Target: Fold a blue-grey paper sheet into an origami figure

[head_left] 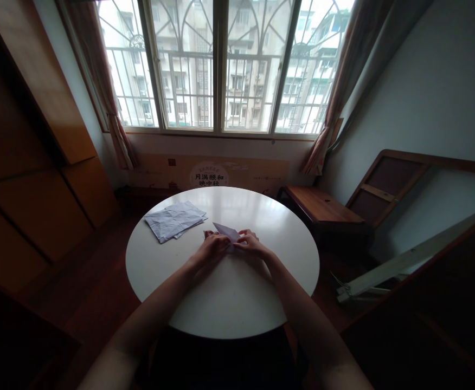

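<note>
Pinching paper (228,232) with left hand (212,245) and right hand (251,244) over the bench (233,303), sharp end toward ten o'clock, long axis ten-to-four.

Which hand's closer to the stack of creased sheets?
Left. The left hand is just right of the stack of creased sheets, on its near side; the right hand is farther right, across the folded paper.

Round white surface (229,300), smooth, glossy with pale reflections, pale lilac pointed folded paper (226,231), matt, pale lilac rectangular paper sheets (174,219), creased, matt, brown rectangular wooden bench (322,206), smooth, faintly glossy, long reddish cloth curtains (123,147), matt, pleated.
</note>
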Available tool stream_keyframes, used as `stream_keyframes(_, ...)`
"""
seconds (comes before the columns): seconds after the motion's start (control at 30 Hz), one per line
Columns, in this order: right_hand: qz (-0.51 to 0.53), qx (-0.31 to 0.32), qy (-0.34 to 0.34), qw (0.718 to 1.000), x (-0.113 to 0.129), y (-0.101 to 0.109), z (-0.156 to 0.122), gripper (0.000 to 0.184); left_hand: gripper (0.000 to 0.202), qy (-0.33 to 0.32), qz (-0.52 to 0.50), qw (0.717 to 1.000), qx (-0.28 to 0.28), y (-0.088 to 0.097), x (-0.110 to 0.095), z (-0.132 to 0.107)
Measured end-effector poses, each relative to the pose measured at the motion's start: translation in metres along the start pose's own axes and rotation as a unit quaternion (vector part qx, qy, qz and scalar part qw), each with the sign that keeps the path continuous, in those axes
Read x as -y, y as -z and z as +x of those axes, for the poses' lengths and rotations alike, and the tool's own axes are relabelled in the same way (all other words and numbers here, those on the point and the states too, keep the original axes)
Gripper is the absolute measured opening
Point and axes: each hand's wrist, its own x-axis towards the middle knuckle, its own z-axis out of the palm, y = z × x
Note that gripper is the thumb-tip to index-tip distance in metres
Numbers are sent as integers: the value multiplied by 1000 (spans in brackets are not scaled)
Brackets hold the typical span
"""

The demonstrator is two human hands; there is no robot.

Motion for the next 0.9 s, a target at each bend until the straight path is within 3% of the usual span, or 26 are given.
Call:
stream_keyframes(0.23,6,-37,10,999,-4,-3,2,18,15,35,76,996,-21,3,2,-2)
stream_keyframes(0.43,1,-59,13,998,-3,-4,1,18,17,3,146,988,-45,8,1,-4)
stream_keyframes(0.57,16,-84,16,996,-2,-4,2,39,17,-59,114,991,25,8,-1,-3)
stream_keyframes(0.67,56,-97,18,994,-4,-4,4,51,22,-68,106,991,49,8,0,-3)
stream_keyframes(0.9,137,-115,71,981,-5,-4,9,38,24,-43,22,998,41,9,6,-4)
